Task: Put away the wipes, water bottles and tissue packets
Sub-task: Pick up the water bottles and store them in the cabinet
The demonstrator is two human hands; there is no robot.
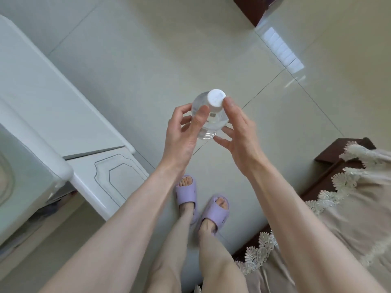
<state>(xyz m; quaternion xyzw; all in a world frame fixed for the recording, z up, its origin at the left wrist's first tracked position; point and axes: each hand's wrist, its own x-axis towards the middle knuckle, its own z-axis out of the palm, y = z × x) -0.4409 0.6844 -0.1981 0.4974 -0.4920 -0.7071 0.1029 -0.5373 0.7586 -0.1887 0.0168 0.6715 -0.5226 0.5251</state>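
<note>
A clear water bottle (213, 119) with a white cap is held upright above the tiled floor, its cap toward the camera. My left hand (184, 132) grips its body, thumb across the front and fingers curled behind. My right hand (239, 134) is at the bottle's right side, its thumb tip beside the cap and its fingers spread under the bottle's lower part. Whether those fingers touch the bottle is unclear. No wipes or tissue packets are in view.
A white cabinet (63, 115) with a panelled door (118, 176) stands on the left. A dark wooden table with a beige lace-edged cloth (349, 197) is on the right. Dark furniture (251, 9) sits at the top. My feet in purple slippers (201, 206) stand on the glossy tiles.
</note>
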